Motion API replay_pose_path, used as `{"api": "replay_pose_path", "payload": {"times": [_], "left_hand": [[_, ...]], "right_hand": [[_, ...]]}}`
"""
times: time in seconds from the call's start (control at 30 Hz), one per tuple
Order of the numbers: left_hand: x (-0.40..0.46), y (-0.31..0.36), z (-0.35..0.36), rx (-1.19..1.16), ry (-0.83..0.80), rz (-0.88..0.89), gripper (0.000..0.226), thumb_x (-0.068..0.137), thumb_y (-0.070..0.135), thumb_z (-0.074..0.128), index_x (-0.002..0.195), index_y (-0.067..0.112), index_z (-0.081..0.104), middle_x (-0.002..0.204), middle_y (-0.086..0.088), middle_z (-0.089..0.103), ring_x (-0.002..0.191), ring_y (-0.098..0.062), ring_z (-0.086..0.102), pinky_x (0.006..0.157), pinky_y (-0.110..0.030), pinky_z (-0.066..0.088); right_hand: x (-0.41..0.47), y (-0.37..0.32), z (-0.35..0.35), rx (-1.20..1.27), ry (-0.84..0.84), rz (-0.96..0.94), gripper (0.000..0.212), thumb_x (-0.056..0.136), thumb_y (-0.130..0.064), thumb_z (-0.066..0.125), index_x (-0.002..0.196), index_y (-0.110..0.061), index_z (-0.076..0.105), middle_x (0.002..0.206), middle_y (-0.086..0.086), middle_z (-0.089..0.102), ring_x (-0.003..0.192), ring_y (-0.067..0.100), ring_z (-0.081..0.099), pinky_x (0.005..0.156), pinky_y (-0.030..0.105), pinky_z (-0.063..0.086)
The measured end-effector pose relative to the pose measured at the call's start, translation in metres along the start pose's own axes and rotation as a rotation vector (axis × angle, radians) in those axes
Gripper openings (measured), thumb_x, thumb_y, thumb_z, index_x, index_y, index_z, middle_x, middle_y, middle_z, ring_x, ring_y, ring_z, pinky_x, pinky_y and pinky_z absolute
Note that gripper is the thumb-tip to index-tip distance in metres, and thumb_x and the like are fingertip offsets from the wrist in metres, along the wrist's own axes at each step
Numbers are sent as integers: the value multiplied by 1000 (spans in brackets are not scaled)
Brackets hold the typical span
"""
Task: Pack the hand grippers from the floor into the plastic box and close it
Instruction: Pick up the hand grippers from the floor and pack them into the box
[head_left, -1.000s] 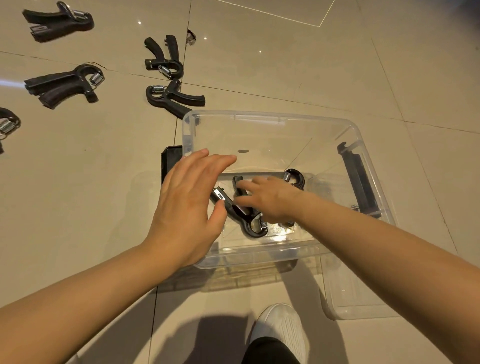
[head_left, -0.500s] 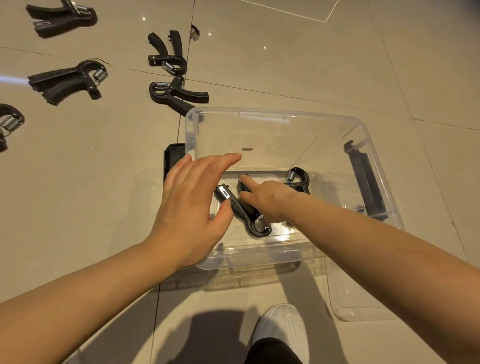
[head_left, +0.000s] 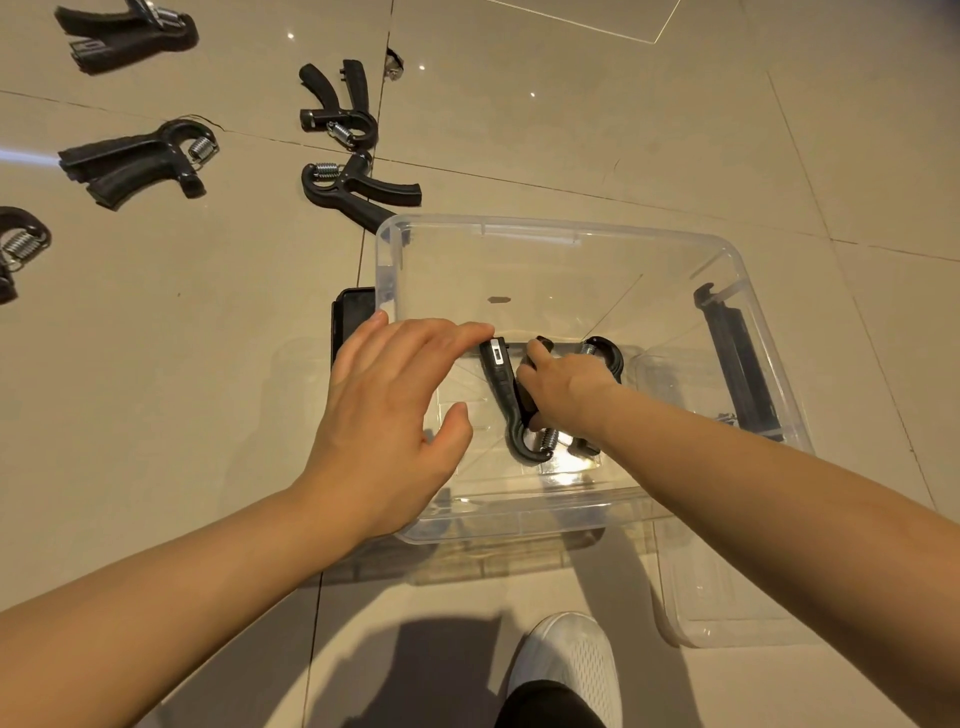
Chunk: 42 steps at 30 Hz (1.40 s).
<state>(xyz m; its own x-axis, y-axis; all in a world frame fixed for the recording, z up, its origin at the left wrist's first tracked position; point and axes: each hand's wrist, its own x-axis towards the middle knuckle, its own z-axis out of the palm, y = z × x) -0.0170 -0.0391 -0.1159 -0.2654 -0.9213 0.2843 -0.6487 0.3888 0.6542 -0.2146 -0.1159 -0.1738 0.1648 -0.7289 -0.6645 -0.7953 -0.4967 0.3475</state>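
Note:
A clear plastic box (head_left: 571, 236) stands open on the tiled floor. Inside it my right hand (head_left: 563, 387) rests on a black hand gripper (head_left: 506, 410) whose spring end points toward me; a second black gripper (head_left: 605, 353) lies partly hidden under that hand. My left hand (head_left: 389, 415) hovers over the box's left wall, fingers spread and holding nothing. Several more black hand grippers lie on the floor beyond: one (head_left: 358, 189) touching the box's far left corner, one (head_left: 340, 106) behind it, one (head_left: 135, 166) farther left.
The clear lid (head_left: 727, 618) lies on the floor under and right of the box. Black latches sit at the box's left side (head_left: 350, 317) and right side (head_left: 737, 353). My white shoe (head_left: 569, 670) is at the bottom. Two more grippers lie at the left edge (head_left: 18, 247) and top left (head_left: 124, 36).
My right hand has turned the gripper in the box so its handles point away from me, and shifted it slightly right. My left hand stayed hovering over the left wall.

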Motion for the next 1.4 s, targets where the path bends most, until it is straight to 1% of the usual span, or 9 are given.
{"api": "replay_pose_path", "payload": {"times": [0.13, 0.27, 0.33, 0.4, 0.53, 0.8, 1.23, 1.33, 1.4], "left_hand": [[0, 0, 0, -4, -1, -1, 49, 76, 27, 47, 126, 27, 47, 115, 5, 57, 112, -11, 44, 112, -31, 13], [1, 0, -1, -4, 0, -3, 48, 76, 26, 47, 124, 24, 51, 114, 5, 57, 111, -10, 44, 112, -29, 12], [1, 1, -1, 1, -3, -4, 45, 76, 26, 47, 121, 24, 54, 113, 6, 57, 110, -11, 45, 112, -30, 13], [1, 0, 0, 0, -10, -7, 39, 76, 26, 48, 114, 23, 59, 111, 7, 57, 109, -11, 46, 113, -32, 14], [2, -1, 1, 0, -24, -11, 29, 77, 27, 49, 101, 22, 65, 109, 7, 58, 110, -10, 46, 113, -33, 12], [1, 0, -1, 25, -49, -11, 30, 78, 30, 45, 97, 23, 67, 107, 8, 60, 111, -10, 44, 113, -28, 7], [1, -2, 0, -108, -3, 26, 26, 78, 28, 45, 89, 26, 68, 101, 23, 58, 113, -6, 41, 113, -27, 3], [2, -2, 1, -153, 7, 12, 31, 76, 28, 45, 98, 26, 68, 102, 22, 57, 112, -7, 42, 113, -25, 2], [4, -2, 2, -166, 2, -12, 37, 76, 29, 46, 106, 25, 67, 104, 23, 55, 114, -8, 41, 112, -22, 0]], "right_hand": [[-2, 4, 1, 22, 12, -5, 65, 92, -43, 55, 142, -13, 28, 153, 9, 10, 111, 32, 54, 64, 34, 39], [1, 8, 1, 139, 46, 16, 69, 82, -47, 66, 134, -14, 36, 139, 6, 28, 106, 29, 56, 65, 36, 43], [2, 20, -4, 328, 84, 10, 74, 77, -45, 71, 135, -16, 36, 135, 5, 34, 109, 29, 55, 77, 39, 49], [-2, 37, -13, 540, 75, -13, 73, 80, -38, 71, 140, -18, 34, 140, 5, 36, 119, 28, 48, 94, 38, 44], [-18, 62, -28, 620, 70, 7, 53, 91, -27, 59, 140, -20, 38, 143, 6, 37, 125, 26, 44, 100, 34, 35], [-64, 57, -23, 714, 265, 137, 33, 94, -11, 47, 125, -19, 54, 128, 6, 55, 116, 25, 50, 96, 38, 43], [-130, -4, -37, 930, 371, 115, 27, 92, -30, 55, 117, -22, 61, 116, -3, 61, 90, 11, 54, 79, 28, 44], [-134, -22, -44, 946, 411, 154, 27, 91, -33, 56, 114, -22, 61, 116, -3, 61, 97, 15, 57, 85, 35, 47], [-133, -34, -52, 911, 449, 163, 28, 91, -34, 56, 115, -22, 60, 115, -4, 60, 96, 14, 56, 82, 32, 45]]}}
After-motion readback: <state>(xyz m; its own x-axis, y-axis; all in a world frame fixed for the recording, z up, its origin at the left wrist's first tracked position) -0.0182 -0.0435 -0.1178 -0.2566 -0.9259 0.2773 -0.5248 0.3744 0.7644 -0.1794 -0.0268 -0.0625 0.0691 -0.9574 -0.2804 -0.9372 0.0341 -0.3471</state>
